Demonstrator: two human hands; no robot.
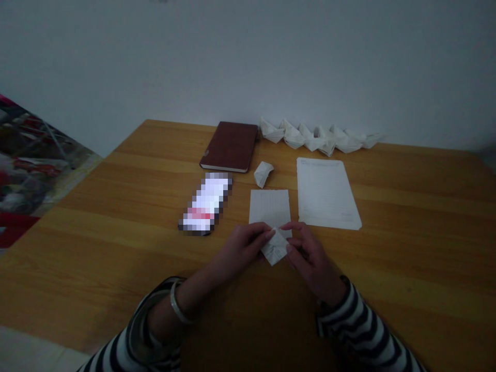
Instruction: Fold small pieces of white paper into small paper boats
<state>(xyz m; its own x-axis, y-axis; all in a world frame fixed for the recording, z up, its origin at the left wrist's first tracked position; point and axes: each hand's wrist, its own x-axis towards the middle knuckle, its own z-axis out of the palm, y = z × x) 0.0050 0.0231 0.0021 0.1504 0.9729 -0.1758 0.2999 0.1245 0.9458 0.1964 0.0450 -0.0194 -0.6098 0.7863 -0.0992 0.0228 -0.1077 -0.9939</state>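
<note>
A small folded piece of white paper (274,251), diamond-shaped with creases, is held above the near part of the table. My left hand (248,245) pinches its left upper edge between thumb and fingers. On the other side, my right hand (310,256) grips its right edge, thumb against the paper and index finger by the top corner. Just beyond the hands lies a lined sheet of paper (269,205), its near edge partly hidden by them. A single crumpled-looking folded paper piece (263,174) sits behind that sheet.
A stack of lined paper (327,194) lies to the right. Several folded paper boats (306,137) stand in a row by the wall. At the left are a brown notebook (231,146) and a phone (207,203) with a lit, blurred screen, all on the wooden table (127,206).
</note>
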